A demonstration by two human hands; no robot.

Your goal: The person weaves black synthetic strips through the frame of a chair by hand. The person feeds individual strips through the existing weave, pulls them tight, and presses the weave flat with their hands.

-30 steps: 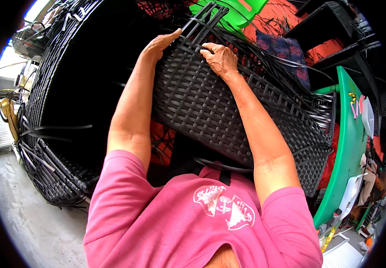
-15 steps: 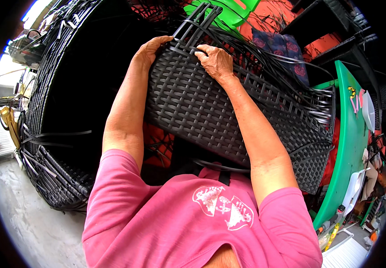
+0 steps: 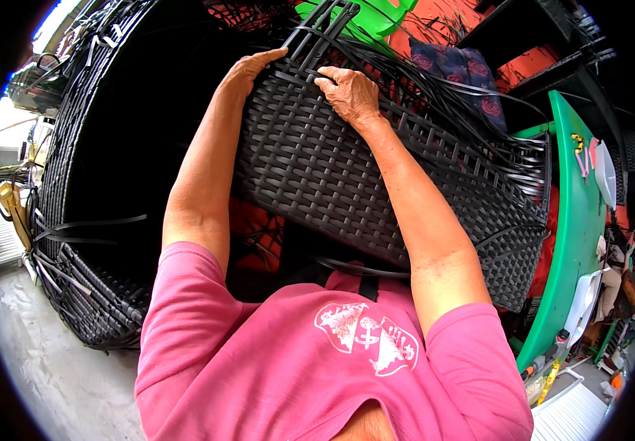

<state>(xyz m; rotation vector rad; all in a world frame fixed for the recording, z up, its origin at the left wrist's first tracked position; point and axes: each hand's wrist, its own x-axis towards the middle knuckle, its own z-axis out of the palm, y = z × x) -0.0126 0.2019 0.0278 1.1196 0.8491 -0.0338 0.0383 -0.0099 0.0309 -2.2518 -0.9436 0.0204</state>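
A black woven plastic wicker panel (image 3: 317, 162) slants in front of me, its weave dense below and bare frame slats (image 3: 317, 33) standing out at its upper end. My left hand (image 3: 251, 72) is closed around the panel's upper left corner. Its forefinger stretches along the top row, while the other fingers are partly hidden. On the same row, my right hand (image 3: 353, 95) is bent, thumb and forefinger pinched on a flat black strip at the edge of the weave. Loose black strips (image 3: 472, 132) trail from the panel's far side to the right.
A large dark wicker piece (image 3: 75, 147) stands to my left on the grey floor (image 3: 31, 331). At the right is a green table (image 3: 564, 220) with small tools on it. A patterned cushion (image 3: 464, 73) and a bright green plastic chair (image 3: 365, 18) lie beyond the panel.
Both hands and the panel's upper end sit slightly higher and farther left in view. The whole scene has shifted a little, and both hands keep their places along the top row.
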